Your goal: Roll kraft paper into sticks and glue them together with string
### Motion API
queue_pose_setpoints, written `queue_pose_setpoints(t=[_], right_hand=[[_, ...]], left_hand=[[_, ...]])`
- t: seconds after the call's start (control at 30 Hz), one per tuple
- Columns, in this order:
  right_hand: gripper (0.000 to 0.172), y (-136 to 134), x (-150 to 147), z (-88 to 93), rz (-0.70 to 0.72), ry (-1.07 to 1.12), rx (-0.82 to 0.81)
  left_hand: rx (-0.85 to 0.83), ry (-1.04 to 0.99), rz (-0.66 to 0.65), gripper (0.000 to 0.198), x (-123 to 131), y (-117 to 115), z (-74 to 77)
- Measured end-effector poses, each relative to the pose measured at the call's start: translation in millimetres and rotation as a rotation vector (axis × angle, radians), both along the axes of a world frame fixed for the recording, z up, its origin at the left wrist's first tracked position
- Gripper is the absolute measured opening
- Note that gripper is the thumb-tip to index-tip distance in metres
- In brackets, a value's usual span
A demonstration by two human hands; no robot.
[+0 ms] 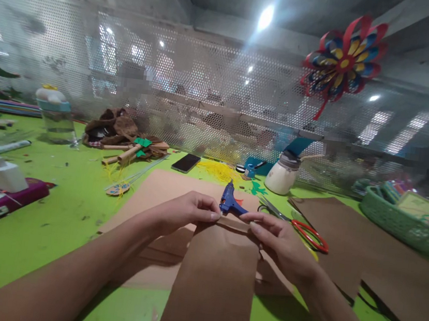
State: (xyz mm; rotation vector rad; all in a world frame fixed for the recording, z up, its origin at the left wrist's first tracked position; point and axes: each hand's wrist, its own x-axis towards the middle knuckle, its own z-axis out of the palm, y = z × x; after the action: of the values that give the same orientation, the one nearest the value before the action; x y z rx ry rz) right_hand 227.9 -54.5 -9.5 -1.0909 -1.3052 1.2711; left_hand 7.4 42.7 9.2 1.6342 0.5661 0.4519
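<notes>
A long piece of brown paper [219, 281] reaches toward me, its far edge bent into a narrow fold. My left hand [195, 209] pinches the left end of that fold between thumb and fingers. At the right end, my right hand [273, 238] grips the same edge, thumb toward me. Just beyond the fold lies a blue glue gun [229, 199], nozzle pointing away. Beneath everything is a lighter tan sheet [167, 188]. To the right of my right hand rest scissors [310, 236] with red and orange handles.
On the green table [67, 246] are a purple power strip [34, 191] with a white plug, a phone [186, 162], rolled paper tubes [125, 155], a white jar [281, 176], brown sheets [394, 255] and a green basket [406, 223]. A perforated screen [210, 71] stands behind.
</notes>
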Motion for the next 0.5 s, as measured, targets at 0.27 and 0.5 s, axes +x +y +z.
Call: queue_pose_setpoints(t=[0.27,0.5], right_hand=[[0.036,-13,-9,2.1,0.14,0.172,0.086],[0.009,-12,-14,2.7,0.129,-0.068,0.329]], left_hand=[[-0.327,-0.21,-0.144,0.026,10,-7,-14.8],[-0.259,-0.069,-0.236,0.028,18,-24,-22.7]])
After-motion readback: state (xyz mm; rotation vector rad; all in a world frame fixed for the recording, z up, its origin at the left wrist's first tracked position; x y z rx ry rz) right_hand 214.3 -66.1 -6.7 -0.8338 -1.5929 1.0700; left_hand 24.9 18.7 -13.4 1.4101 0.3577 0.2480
